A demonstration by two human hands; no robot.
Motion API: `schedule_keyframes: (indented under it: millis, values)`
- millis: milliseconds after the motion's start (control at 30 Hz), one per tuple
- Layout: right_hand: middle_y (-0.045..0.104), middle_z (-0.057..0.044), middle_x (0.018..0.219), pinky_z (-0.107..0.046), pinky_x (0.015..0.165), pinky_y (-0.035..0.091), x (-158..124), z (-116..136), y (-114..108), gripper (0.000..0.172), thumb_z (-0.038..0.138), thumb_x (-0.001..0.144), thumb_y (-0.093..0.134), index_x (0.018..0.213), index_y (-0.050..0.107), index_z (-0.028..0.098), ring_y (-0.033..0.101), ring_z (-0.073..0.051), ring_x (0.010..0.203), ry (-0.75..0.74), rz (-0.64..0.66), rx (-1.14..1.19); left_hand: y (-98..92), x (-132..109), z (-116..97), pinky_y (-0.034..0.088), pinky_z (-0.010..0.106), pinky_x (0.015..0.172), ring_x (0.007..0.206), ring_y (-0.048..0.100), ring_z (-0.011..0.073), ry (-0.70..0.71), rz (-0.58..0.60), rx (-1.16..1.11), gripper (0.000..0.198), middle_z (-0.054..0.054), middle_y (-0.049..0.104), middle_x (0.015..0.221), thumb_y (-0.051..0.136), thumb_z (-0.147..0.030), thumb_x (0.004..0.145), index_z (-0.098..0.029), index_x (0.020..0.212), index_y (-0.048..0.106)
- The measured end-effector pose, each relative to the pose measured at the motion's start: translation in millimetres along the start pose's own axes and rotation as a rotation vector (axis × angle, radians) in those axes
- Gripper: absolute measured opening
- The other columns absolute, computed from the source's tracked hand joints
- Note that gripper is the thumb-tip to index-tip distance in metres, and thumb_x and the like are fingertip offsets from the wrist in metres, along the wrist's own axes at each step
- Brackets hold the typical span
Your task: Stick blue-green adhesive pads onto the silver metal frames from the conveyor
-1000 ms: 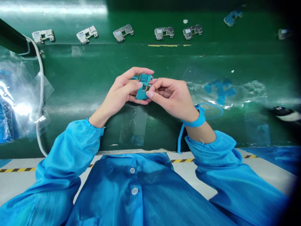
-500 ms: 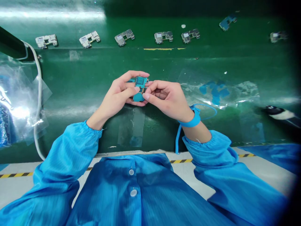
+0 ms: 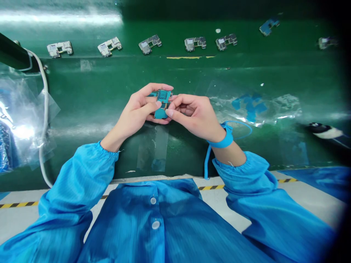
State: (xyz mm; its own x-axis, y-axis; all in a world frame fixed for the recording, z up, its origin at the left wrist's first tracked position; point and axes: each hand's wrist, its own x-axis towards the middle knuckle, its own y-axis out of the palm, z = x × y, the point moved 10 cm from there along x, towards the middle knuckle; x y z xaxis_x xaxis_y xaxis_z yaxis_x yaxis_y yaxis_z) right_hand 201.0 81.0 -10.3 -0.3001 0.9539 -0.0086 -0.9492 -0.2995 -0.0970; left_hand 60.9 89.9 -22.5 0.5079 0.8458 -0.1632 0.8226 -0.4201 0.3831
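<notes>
Two hands on one teal rectangular circuit board, centre of frame, over the green bench; gap to the bench can't be confirmed from this view. Left hand is mostly closed: thumb lies across the board's left side, fingers wrap behind it. Right hand is half closed: thumb and index pinch the right edge, remaining fingers curl into the palm. Both grip the same board. Edge hold probably keeps fingers off the square dark chip, which faces up toward the camera.

Blue wrist strap on the right wrist, with a coiled blue cord dropping toward the bench edge, likely for static grounding. Same reason likely for the blue smock sleeves.

Seven small metal frames lie spaced along the top of the frame, apparently set out singly for easy access. Crumpled clear plastic film and a white cable sit at the left. Another clear film sheet lies right of the hands. Black-and-white object at far right, too dim to identify.
</notes>
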Motion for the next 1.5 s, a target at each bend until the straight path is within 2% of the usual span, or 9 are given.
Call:
schedule_keyframes:
  millis: [367,567,700,833,1000,1200,1500]
  values:
    - [0.073,-0.002,0.087,-0.032,0.070,0.064,0,6,0,0.040,0.056,0.088,0.094,0.085,0.072,0.023,0.067,-0.016,0.076,-0.029,-0.018,-0.049,-0.3,0,-2,0.078,0.041,0.079,0.098,0.087,0.0272,0.024,-0.027,0.053,0.048,0.007,0.084,0.123,0.085,-0.042,0.095,-0.024,0.138,0.072]
    - [0.071,-0.001,0.082,-0.032,0.072,0.060,-2,11,0,0.028,0.043,0.094,0.089,0.085,0.071,0.023,0.066,-0.017,0.075,-0.099,-0.041,-0.117,-0.8,0,0,0.078,0.038,0.078,0.103,0.088,0.0273,0.060,-0.052,0.093,0.047,0.003,0.086,0.103,0.084,-0.049,0.098,-0.026,0.137,0.071]
    - [0.071,-0.001,0.083,-0.033,0.071,0.057,-4,21,0,0.023,0.039,0.099,0.083,0.086,0.072,0.023,0.066,-0.016,0.074,-0.188,-0.059,-0.168,-4.8,1,0,0.077,0.035,0.072,0.088,0.088,0.0242,0.084,-0.095,0.110,0.046,0.000,0.083,0.092,0.084,-0.050,0.098,-0.026,0.135,0.070]
    - [0.075,-0.004,0.096,-0.036,0.078,0.060,-6,27,-9,0.025,0.047,0.104,0.076,0.096,0.074,0.024,0.070,-0.019,0.082,-0.220,-0.151,-0.186,-6.6,0,-1,0.075,0.032,0.066,0.072,0.085,0.0212,0.084,-0.112,0.074,0.043,-0.003,0.083,0.087,0.084,-0.049,0.098,-0.027,0.133,0.070]
    - [0.071,-0.003,0.097,-0.036,0.078,0.062,-5,18,-20,0.033,0.060,0.103,0.076,0.112,0.071,0.029,0.070,-0.019,0.084,-0.125,-0.234,-0.138,-1.3,-3,1,0.076,0.032,0.067,0.075,0.086,0.0216,0.026,-0.098,0.060,0.046,0.003,0.088,0.107,0.086,-0.052,0.096,-0.027,0.131,0.070]
    - [0.071,-0.001,0.092,-0.034,0.074,0.059,-1,16,-14,0.043,0.069,0.100,0.077,0.111,0.070,0.028,0.070,-0.018,0.082,-0.112,-0.195,-0.097,1.3,-4,5,0.074,0.029,0.061,0.070,0.085,0.0205,-0.013,-0.089,0.057,0.042,0.003,0.088,0.104,0.088,-0.046,0.095,-0.025,0.125,0.069]
    - [0.076,-0.001,0.089,-0.032,0.070,0.056,-1,11,-5,0.040,0.065,0.103,0.075,0.105,0.072,0.024,0.070,-0.017,0.076,-0.110,-0.122,-0.105,0.6,-3,5,0.075,0.033,0.060,0.074,0.087,0.0244,-0.009,-0.097,0.014,0.031,0.001,0.083,0.091,0.078,-0.041,0.100,-0.025,0.127,0.071]
